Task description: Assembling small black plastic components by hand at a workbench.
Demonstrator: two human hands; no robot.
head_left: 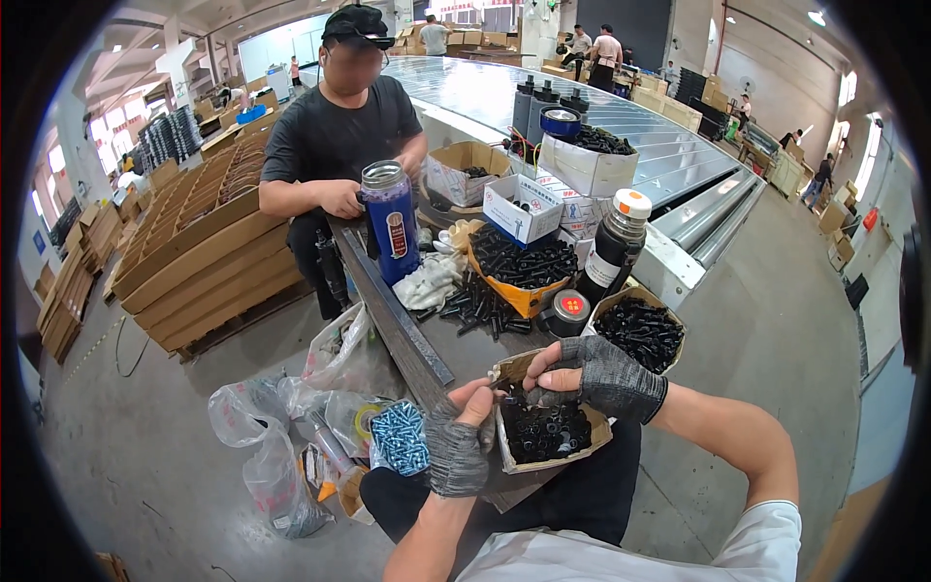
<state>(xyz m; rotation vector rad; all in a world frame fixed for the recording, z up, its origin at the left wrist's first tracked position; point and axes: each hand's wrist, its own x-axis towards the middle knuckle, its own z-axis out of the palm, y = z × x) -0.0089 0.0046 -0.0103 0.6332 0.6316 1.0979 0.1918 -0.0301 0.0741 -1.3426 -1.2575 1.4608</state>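
Note:
A grey fingerless glove covers my left hand [460,441], whose thumb and finger pinch a small dark part [500,394]. My right hand [611,376], gloved alike, is closed with its fingertips together just right of that part; whatever they hold is too small to make out. Both hands are above a cardboard box [598,434] with small black rings [551,433] in it. Beyond my right hand stands a box of black parts [637,332]. Bright bluish screws [400,436] fill a bag beside my left hand.
Across the narrow bench [400,335] a person [341,145] works. Loose black cylindrical parts [482,306] lie by an orange-edged box [516,300]. A blue bottle [392,228], a black flask [613,250] and a flask cup [566,312] stand nearby. Plastic bags [276,470] sit on the floor.

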